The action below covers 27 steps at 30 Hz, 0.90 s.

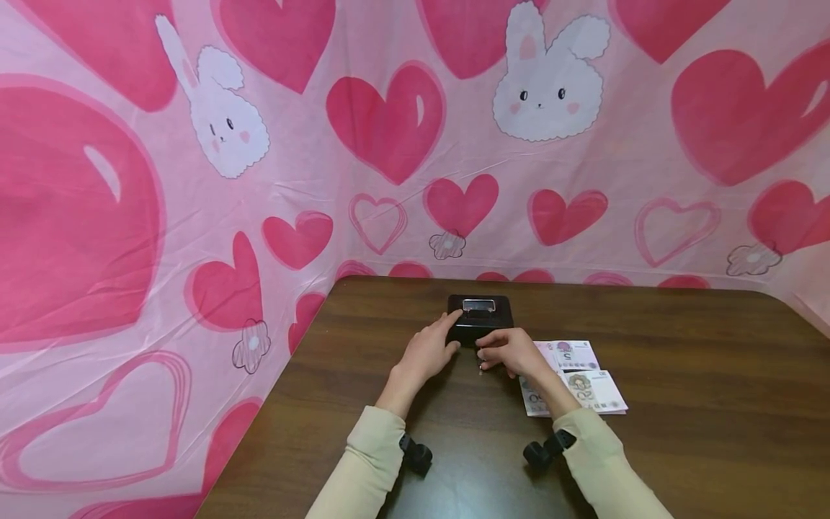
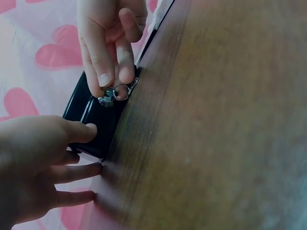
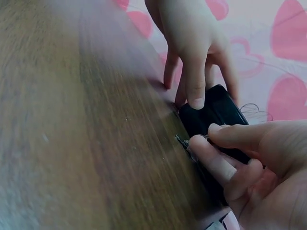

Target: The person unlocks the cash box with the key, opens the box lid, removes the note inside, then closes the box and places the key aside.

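Observation:
A small black cash box (image 1: pixel 483 326) with a metal carrying handle on its lid stands toward the back of the table. My left hand (image 1: pixel 424 351) rests against its left end, thumb on the front face and the other fingers fairly straight and spread. At the front of the box, my right hand (image 1: pixel 515 352) pinches a small key (image 2: pixel 106 98) between thumb and finger. The key is at the lock area; how far it sits in the lock is hidden. A metal ring (image 2: pixel 121 92) hangs from it with another key (image 2: pixel 134 83).
Two stacks of banknotes, a back one (image 1: pixel 578 353) and a front one (image 1: pixel 603 393), lie right of the box, partly under my right forearm. The brown wooden table (image 1: pixel 700 404) ends at a pink heart-patterned cloth (image 1: pixel 382 166) behind and to the left.

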Tool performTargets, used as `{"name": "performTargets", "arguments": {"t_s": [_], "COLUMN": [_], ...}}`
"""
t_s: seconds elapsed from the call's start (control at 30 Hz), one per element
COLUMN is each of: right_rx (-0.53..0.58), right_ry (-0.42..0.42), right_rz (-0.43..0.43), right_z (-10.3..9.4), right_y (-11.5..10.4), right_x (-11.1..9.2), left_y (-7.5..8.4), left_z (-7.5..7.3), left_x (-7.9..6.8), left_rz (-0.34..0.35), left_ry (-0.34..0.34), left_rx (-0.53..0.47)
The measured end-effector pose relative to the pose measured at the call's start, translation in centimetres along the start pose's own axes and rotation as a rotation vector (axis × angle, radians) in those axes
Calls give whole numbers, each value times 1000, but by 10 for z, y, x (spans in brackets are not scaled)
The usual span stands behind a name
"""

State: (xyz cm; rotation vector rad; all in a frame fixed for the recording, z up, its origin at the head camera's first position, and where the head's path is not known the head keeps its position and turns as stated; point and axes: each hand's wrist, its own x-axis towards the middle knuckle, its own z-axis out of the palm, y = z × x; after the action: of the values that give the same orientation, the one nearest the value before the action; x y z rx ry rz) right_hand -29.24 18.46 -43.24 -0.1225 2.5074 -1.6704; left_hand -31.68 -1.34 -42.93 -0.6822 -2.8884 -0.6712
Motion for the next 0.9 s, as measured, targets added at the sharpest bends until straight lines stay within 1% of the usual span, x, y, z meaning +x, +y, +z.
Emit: {"name": "performTargets", "arguments": {"t_s": [0.13, 0.3, 0.6, 0.8, 0.9], "right_rx": [-1, 5, -13, -59, -54], "right_ry": [7, 5, 8, 16, 15], "right_rz": [26, 32, 42, 32, 38], "right_z": [1, 2, 0, 1, 2], "right_y": [-2, -3, -1, -1, -1], "right_x": [-1, -2, -3, -1, -1], "left_y": [0, 1, 1, 0, 0], "left_z": [0, 1, 4, 4, 4], "left_x": [0, -1, 0, 1, 1], "left_rz": [-4, -5, 0, 0, -1], "left_ry": [17, 45, 133, 143, 144], "left_rx": [-12, -16, -41, -42, -41]}}
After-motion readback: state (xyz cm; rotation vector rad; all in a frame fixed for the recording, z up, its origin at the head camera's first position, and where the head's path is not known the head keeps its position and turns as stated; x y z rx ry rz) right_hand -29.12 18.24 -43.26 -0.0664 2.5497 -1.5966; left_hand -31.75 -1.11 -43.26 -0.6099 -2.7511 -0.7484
